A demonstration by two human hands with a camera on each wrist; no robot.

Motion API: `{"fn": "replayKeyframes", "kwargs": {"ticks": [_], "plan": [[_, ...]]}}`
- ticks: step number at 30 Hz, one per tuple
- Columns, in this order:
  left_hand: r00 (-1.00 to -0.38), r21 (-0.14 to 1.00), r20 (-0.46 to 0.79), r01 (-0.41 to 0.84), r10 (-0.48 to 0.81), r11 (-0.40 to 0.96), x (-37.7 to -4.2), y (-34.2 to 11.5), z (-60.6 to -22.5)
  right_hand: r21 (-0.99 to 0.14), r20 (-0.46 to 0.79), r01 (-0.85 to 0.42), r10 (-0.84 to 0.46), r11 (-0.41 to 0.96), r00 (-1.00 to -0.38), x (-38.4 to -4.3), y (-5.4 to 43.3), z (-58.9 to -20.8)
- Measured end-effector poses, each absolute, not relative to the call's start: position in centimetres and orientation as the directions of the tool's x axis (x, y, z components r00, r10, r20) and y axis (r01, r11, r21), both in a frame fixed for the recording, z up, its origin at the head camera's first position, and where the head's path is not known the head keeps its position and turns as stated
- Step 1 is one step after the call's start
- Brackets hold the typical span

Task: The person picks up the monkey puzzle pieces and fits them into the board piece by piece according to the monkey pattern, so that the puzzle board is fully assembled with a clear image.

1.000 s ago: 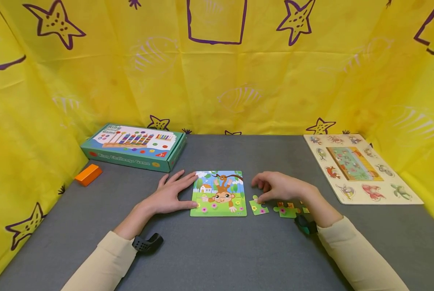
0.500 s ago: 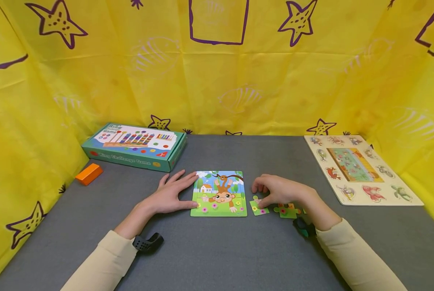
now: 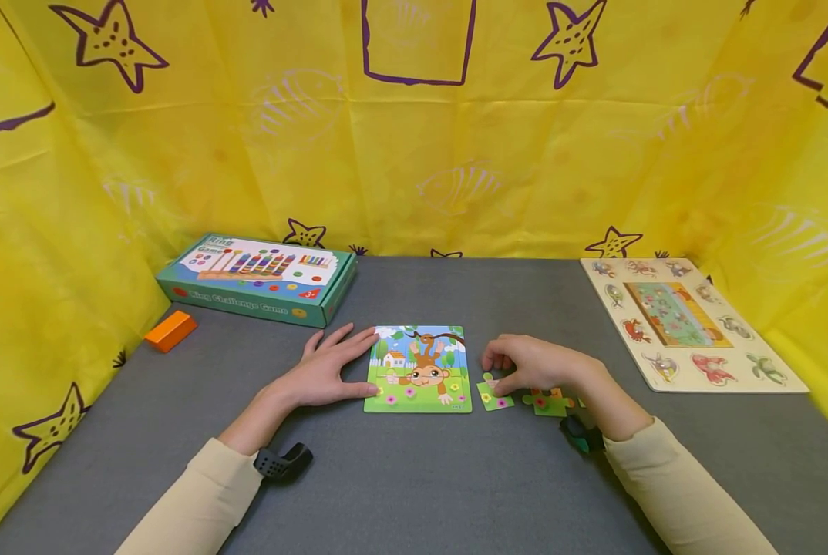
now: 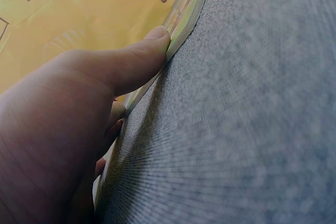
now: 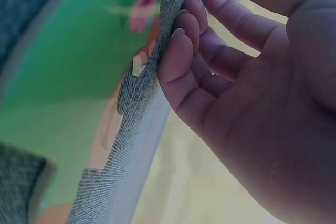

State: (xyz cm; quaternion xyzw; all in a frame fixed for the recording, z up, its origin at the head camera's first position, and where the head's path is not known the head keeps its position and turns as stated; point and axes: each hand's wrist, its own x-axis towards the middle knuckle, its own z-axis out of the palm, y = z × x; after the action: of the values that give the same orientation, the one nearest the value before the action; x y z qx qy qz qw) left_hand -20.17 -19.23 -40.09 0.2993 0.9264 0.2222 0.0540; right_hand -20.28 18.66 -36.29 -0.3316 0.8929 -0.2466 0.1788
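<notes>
A square monkey puzzle (image 3: 421, 370) lies flat on the grey table in the head view. My left hand (image 3: 324, 374) rests at its left edge, fingers spread and fairly straight; thumb and fingertips touch the border. In the left wrist view the thumb (image 4: 139, 61) lies along that edge. Right of the puzzle, my right hand (image 3: 539, 361) pinches a loose green puzzle piece (image 3: 492, 398) on the table, thumb over its top, other fingers curled. A second loose piece (image 3: 549, 405) lies under the right wrist, with another partly hidden beside it.
At the back left lies a green game box (image 3: 254, 281), with an orange block (image 3: 170, 331) in front of it. A wooden sea-animal board (image 3: 691, 324) lies on the right. Yellow patterned cloth (image 3: 414, 177) hangs around the table's back and sides.
My right thumb has shifted slightly on the loose piece, which stays almost in place. The left hand and the square puzzle have not visibly moved.
</notes>
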Motion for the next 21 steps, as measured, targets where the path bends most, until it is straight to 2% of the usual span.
{"fn": "replayKeyframes", "kwargs": {"ticks": [13,21], "plan": [[-0.813,0.444,0.036,0.534,0.581,0.720,-20.10,-19.24,-40.06,-0.560,-0.179,-0.497,-0.682,0.663,-0.709,-19.99,18.55,-36.18],[-0.814,0.441,0.035,0.533,0.579,0.722,-20.16,-19.20,-40.11,-0.615,-0.183,-0.445,-0.667,0.651,-0.722,-19.56,18.39,-36.00]]}}
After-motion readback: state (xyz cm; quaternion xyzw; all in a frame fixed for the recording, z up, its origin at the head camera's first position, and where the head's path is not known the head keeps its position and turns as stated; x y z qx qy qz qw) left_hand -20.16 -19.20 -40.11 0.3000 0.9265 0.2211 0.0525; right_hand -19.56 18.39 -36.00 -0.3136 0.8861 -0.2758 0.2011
